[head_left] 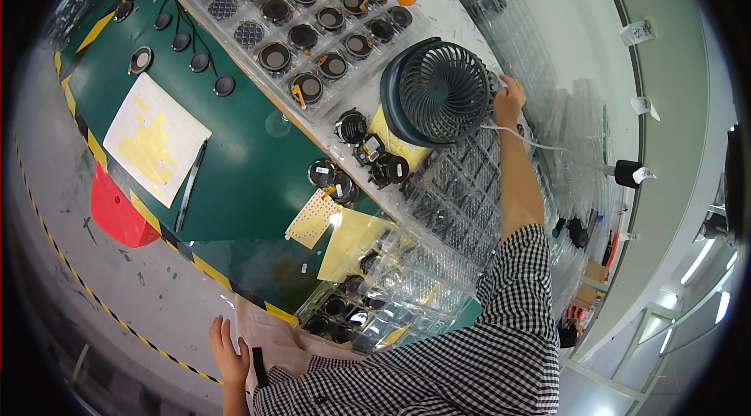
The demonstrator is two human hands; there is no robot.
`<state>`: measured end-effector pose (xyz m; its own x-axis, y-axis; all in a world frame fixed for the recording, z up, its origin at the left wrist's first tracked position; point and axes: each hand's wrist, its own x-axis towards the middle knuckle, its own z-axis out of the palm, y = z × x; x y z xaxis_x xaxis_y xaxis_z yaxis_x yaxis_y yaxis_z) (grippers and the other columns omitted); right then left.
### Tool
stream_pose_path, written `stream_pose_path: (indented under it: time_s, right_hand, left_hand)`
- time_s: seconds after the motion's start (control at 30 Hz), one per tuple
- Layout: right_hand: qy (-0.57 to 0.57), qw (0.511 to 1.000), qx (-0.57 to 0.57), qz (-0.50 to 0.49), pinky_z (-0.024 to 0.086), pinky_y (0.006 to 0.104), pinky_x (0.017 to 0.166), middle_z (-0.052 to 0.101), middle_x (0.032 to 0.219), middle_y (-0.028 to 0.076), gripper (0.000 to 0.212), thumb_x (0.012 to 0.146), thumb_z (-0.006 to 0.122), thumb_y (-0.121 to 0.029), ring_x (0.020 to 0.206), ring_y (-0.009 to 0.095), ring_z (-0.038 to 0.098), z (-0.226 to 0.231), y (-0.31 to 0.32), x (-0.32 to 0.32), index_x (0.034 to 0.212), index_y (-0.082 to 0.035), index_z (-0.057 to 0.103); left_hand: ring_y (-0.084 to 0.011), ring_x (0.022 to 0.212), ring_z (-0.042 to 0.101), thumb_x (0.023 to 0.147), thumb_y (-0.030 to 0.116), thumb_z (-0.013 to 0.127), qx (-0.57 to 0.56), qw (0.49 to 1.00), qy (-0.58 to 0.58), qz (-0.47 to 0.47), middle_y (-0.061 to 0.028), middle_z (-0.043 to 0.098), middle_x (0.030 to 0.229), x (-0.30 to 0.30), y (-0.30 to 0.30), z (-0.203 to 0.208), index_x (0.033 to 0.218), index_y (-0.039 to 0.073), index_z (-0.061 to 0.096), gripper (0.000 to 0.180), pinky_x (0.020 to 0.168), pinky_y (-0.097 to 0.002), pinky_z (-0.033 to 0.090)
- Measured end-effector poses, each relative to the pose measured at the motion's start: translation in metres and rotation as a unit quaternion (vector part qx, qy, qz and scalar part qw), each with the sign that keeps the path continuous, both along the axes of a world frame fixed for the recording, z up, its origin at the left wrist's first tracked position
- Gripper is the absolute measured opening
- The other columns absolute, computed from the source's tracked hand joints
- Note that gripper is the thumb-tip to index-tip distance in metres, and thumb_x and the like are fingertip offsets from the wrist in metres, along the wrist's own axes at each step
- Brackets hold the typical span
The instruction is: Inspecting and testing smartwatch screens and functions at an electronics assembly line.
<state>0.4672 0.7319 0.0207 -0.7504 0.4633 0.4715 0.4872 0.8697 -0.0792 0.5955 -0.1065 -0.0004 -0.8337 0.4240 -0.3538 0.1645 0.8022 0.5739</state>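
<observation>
A dark blue desk fan with a round slatted grille stands on the raised shelf. My right arm reaches far out to it, and my right hand is closed at the back edge of its housing; its fingertips are partly hidden there. A white cable runs from beside that hand to a black plug. My left hand hangs low at the left, beyond the table's striped edge, fingers apart and holding nothing. Near the fan lie several round black speaker-like parts and a yellow pad.
Clear trays of round parts fill the far shelf. On the green table lie a yellow-marked paper sheet, a pen and small wired discs. A tray of parts sits close by me. A red stool stands left.
</observation>
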Motion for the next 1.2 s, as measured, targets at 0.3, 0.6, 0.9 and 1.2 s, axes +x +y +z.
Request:
stream_pose_path:
  time_s: [0.3, 0.6, 0.9, 1.2]
  right_hand:
    - [-0.014, 0.990, -0.127, -0.058, 0.041, 0.0429, 0.099, 0.062, 0.115, 0.018, 0.029, 0.089, 0.058, -0.007, 0.111, 0.035, 0.056, 0.048, -0.073, 0.146, 0.117, -0.002, 0.061]
    - [-0.137, 0.984, -0.110, -0.007, 0.045, 0.0421, 0.093, 0.066, 0.108, 0.013, 0.029, 0.090, 0.059, -0.009, 0.105, 0.035, 0.057, 0.044, -0.049, 0.156, 0.119, -0.008, 0.062]
    - [-0.138, 0.990, -0.036, 0.005, 0.045, 0.0433, 0.083, 0.065, 0.097, 0.015, 0.017, 0.092, 0.057, -0.012, 0.096, 0.035, 0.058, 0.066, -0.057, 0.139, 0.104, -0.005, 0.065]
    - [-0.174, 0.953, -0.237, -0.074, 0.048, 0.0330, 0.079, 0.069, 0.089, 0.012, 0.028, 0.096, 0.052, -0.025, 0.089, 0.022, 0.066, 0.039, 0.040, 0.154, 0.105, -0.002, 0.067]
  left_hand:
    - [-0.0373, 0.097, 0.059, 0.072, -0.005, 0.061, 0.205, 0.974, 0.085, -0.055, -0.0203, 0.061, 0.111, -0.056, 0.079, 0.062, 0.115, 0.000, 0.057, 0.044, 0.085, -0.0447, 0.047]
    - [-0.0292, 0.095, 0.063, 0.089, 0.023, 0.068, 0.320, 0.908, -0.262, -0.065, -0.0201, 0.060, 0.112, -0.048, 0.236, 0.074, 0.130, -0.003, 0.045, 0.054, 0.080, -0.0372, 0.051]
    - [-0.0221, 0.082, 0.067, 0.091, 0.014, 0.064, 0.323, 0.875, -0.358, -0.054, -0.0146, 0.066, 0.099, -0.029, 0.264, 0.077, 0.131, 0.001, 0.046, 0.046, 0.069, -0.0301, 0.053]
    - [-0.0237, 0.087, 0.069, 0.091, 0.009, 0.064, 0.365, 0.867, -0.340, -0.020, -0.0161, 0.065, 0.099, -0.034, 0.273, 0.061, 0.131, -0.003, 0.045, 0.046, 0.074, -0.0315, 0.055]
